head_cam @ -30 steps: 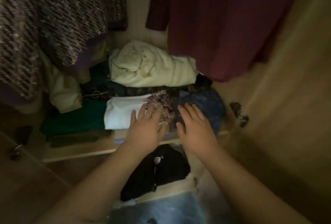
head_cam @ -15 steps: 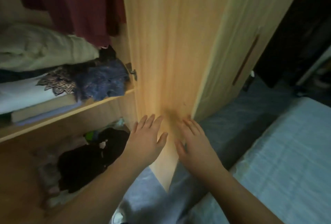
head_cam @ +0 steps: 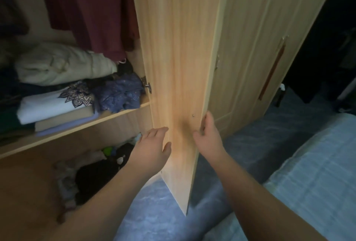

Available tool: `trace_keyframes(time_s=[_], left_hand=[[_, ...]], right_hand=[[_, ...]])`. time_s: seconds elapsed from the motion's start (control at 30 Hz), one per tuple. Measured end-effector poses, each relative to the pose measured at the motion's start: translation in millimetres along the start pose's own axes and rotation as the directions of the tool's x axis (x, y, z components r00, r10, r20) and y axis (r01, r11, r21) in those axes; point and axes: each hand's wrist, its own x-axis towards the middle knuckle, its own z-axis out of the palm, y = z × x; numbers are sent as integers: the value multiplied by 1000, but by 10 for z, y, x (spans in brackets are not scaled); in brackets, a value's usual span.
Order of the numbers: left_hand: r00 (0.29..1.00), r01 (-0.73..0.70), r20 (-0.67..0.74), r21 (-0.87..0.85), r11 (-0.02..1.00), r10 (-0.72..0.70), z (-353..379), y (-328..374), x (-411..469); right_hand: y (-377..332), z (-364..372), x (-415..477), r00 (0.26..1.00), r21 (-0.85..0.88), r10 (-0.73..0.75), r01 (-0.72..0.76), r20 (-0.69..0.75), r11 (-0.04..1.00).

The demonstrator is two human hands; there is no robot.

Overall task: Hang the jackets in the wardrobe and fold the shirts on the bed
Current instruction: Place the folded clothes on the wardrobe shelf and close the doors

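Right hand (head_cam: 208, 134) has shifted from the door (head_cam: 181, 67) face to grip its edge; left hand (head_cam: 154, 144) spread, empty. Step: probably closing wardrobe; next, swing door left.

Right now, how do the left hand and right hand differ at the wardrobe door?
The left hand lies flat with straight fingers on the door's inner face; the right hand curls its fingers around the door's outer edge. The left hand sits slightly lower, on the shelf side; the right hand is on the bed side. Both are bare and hold no clothing.
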Motion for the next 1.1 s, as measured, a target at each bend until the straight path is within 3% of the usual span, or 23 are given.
trace_keyframes(time_s=[0.17, 0.3, 0.43, 0.6, 0.7, 0.87, 1.1], left_hand=[[995, 94, -47, 13, 995, -93, -128, -531, -294], [979, 175, -109, -2, 984, -175, -260, -1033, -486], [950, 262, -169, -31, 965, -263, -414, -1587, -622], [904, 359, -214, -94, 929, -371, -713, -2434, -644], [889, 385, -221, -119, 915, -402, -921, -3007, -518], [881, 374, -247, -160, 914, -404, -1221, -3774, -158], [881, 368, -244, -179, 912, -404, -1301, -4172, 140]], right_hand=[[23, 411, -206, 999, -6, -15, 15, 41, 1000], [-192, 922, -423, 977, -74, -188, 196, 105, 978], [-474, 1592, -432, 897, -94, -408, 427, 171, 899], [-959, 2540, -113, 798, -103, -485, 550, 358, 829], [-1317, 3130, 162, 784, -102, -469, 549, 407, 829], [-1741, 3982, 557, 842, -201, -405, 493, 356, 847], [-1835, 4368, 982, 864, -277, -389, 478, 320, 833]])
